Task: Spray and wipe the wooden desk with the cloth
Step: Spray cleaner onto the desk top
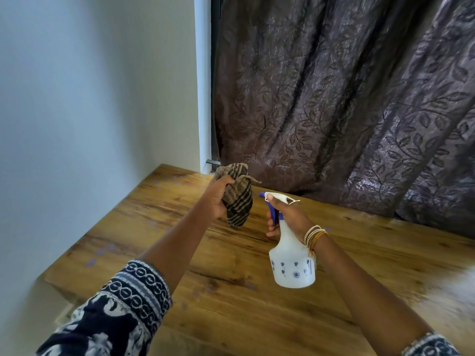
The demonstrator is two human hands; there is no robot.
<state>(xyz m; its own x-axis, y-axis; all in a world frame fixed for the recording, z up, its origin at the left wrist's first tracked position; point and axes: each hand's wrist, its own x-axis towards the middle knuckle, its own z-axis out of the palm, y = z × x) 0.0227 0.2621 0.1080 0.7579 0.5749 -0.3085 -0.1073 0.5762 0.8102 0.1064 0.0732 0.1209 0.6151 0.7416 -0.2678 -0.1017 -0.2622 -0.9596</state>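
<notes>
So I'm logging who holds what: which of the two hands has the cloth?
The left hand grips the bunched checked cloth above the desk; the right hand, with bangles, holds the spray bottle.

Above the desk (231,317), the cloth (237,199) is left of the spray bottle (291,260); curtain (347,98) behind.

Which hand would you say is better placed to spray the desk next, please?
The right hand, probably: it already grips the spray bottle with fingers at the trigger, above the desk. The left hand holds the bunched cloth.
</notes>
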